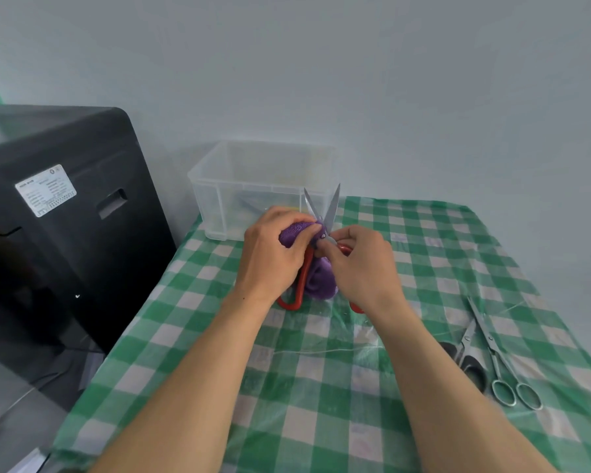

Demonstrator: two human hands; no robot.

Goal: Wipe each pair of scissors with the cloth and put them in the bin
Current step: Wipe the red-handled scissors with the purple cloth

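Red-handled scissors (323, 208) stand upright above the table's middle, their two blades spread open and pointing up. My left hand (273, 254) grips a purple cloth (316, 278) and presses it against the scissors near the pivot. My right hand (362, 264) pinches the scissors by the pivot, with a red handle loop showing below each hand. A clear plastic bin (219, 186) stands just behind my hands; something dark lies inside it. Two more pairs lie flat at the right: all-metal scissors (502, 356) and black-handled scissors (466, 349).
The table wears a green-and-white checked cloth under clear plastic film (321, 387). A large black machine (58, 213) stands close to the table's left edge. A plain grey wall rises behind the bin.
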